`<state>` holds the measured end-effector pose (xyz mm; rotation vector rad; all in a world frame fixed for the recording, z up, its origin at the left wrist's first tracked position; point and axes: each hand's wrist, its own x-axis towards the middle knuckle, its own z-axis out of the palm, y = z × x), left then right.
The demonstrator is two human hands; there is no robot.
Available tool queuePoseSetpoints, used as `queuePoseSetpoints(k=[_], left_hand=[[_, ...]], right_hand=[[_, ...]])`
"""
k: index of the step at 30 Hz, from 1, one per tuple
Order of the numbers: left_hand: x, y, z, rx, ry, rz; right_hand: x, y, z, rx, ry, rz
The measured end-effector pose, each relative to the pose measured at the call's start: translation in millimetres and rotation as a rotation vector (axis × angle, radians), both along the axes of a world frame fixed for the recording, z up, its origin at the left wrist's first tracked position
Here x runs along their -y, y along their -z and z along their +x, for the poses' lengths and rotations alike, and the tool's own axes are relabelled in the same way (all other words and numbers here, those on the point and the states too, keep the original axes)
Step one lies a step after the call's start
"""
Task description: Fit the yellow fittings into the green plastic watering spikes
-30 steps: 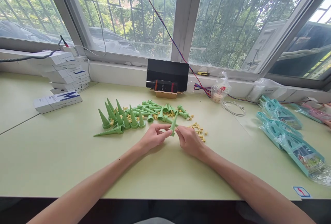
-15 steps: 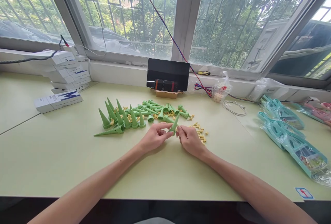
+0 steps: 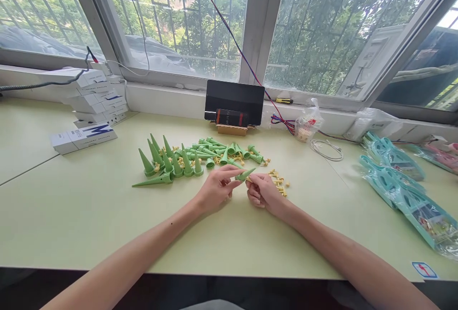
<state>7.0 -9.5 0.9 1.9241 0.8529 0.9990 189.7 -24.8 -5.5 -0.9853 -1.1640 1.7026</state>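
Note:
Between the thumb and fingers of my left hand [image 3: 217, 186] is a green plastic spike [image 3: 244, 175], tilted with its tip up and to the right. Closed fingers of my right hand [image 3: 265, 191] pinch a small yellow plastic piece [image 3: 248, 180] right against the spike. Whether that piece sits inside the spike or only touches it, I cannot tell. Several green spikes stand upright at the left, and one green spike [image 3: 153, 180] lies on its side before them. Beyond my hands lies a heap of green spikes [image 3: 211, 148] mixed with yellow pieces. More yellow pieces [image 3: 280, 187] lie beside my right hand.
White boxes [image 3: 96, 95] are stacked at the back left. A tablet [image 3: 234, 95] and a phone [image 3: 232, 117] stand by the window. A coiled white cable [image 3: 326, 150] and teal plastic items in clear bags [image 3: 404, 195] lie to the right on the table [image 3: 200, 248].
The spike in my left hand has tipped from nearly upright to a low slant toward the right. My right hand has turned slightly, and the yellow piece now shows. The view has shifted a little.

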Motion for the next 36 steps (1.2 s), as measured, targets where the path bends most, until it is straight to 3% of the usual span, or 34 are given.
queuePoseSetpoints(k=[7, 14, 28, 36], left_hand=[[0.9, -1.1, 0.5, -0.028, -0.014, 0.074], [2.1, -1.6, 1.9, -0.027, -0.011, 0.014], [1.5, -4.2, -0.2, -0.022, -0.061, -0.043], [0.9, -5.1, -3.3, -0.019, -0.014, -0.150]], right_hand=[[0.0, -9.3, 1.8, -0.058, -0.037, -0.153], [-1.2, -9.5, 3.0, -0.089, -0.041, -0.204], [1.5, -5.8, 2.0, -0.020, -0.065, -0.158], [2.2, -1.2, 0.8, 0.001, -0.068, -0.075]])
